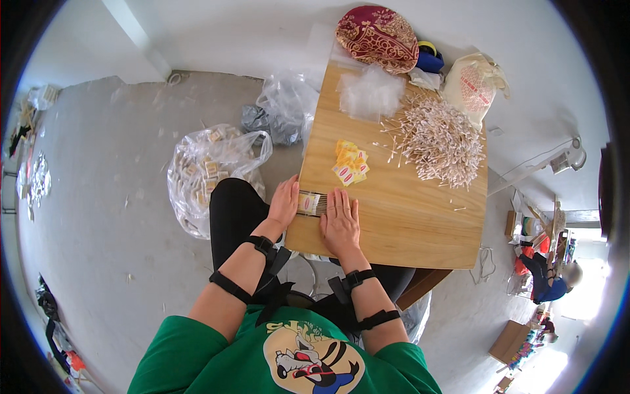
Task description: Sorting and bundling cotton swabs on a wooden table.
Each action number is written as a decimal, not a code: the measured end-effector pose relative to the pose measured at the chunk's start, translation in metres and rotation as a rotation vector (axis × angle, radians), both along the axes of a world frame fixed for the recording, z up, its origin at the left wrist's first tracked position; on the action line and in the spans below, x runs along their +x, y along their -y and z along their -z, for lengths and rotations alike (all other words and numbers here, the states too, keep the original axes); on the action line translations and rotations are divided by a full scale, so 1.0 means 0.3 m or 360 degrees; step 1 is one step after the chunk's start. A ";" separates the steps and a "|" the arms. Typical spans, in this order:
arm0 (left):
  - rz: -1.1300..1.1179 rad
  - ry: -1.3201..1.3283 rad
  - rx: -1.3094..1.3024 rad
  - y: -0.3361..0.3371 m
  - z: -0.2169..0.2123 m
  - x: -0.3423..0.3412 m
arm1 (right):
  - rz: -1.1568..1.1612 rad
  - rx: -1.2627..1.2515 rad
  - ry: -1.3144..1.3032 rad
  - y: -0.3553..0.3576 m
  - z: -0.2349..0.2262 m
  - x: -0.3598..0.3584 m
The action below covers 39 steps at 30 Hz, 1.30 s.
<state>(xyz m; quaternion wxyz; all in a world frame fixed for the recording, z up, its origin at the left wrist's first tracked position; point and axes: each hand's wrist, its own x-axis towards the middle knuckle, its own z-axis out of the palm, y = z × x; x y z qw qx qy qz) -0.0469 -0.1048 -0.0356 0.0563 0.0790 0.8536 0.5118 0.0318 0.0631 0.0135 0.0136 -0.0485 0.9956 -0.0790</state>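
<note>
On the near left part of the wooden table lies a small flat packet of cotton swabs (311, 203), with a label card showing in its middle. My left hand (284, 202) rests at the packet's left end by the table edge, its fingers stretched out. Palm down on the wood, my right hand (340, 222) touches the packet's right end with straight fingers. Neither hand is closed around anything. Just beyond the packet is a loose pile of yellow and white label cards (351, 164). A large heap of loose cotton swabs (443, 141) covers the table's far right.
Clear plastic sleeves (372, 94) lie toward the back of the wooden table (407, 226). Behind them are a red patterned cloth bundle (378, 39) and a cream cloth bag (471, 85). On the floor left stands a clear bag of packets (203, 174). A person (551, 279) sits far right.
</note>
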 end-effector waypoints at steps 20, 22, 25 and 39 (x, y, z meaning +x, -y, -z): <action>-0.0115 -0.0397 -0.0364 -0.004 -0.005 -0.002 | 0.0159 -0.0057 0.0021 0.065 0.027 -0.002; -0.0137 -0.0424 -0.0213 0.007 -0.036 0.011 | 0.0170 -0.0081 -0.0019 0.067 0.033 0.007; -0.0116 -0.0392 0.0056 0.031 -0.107 0.034 | 0.0185 -0.0139 -0.0059 0.072 0.026 0.019; -0.0208 0.0287 0.1134 0.029 -0.165 0.045 | 0.0371 -0.1359 -0.0443 0.032 0.009 0.021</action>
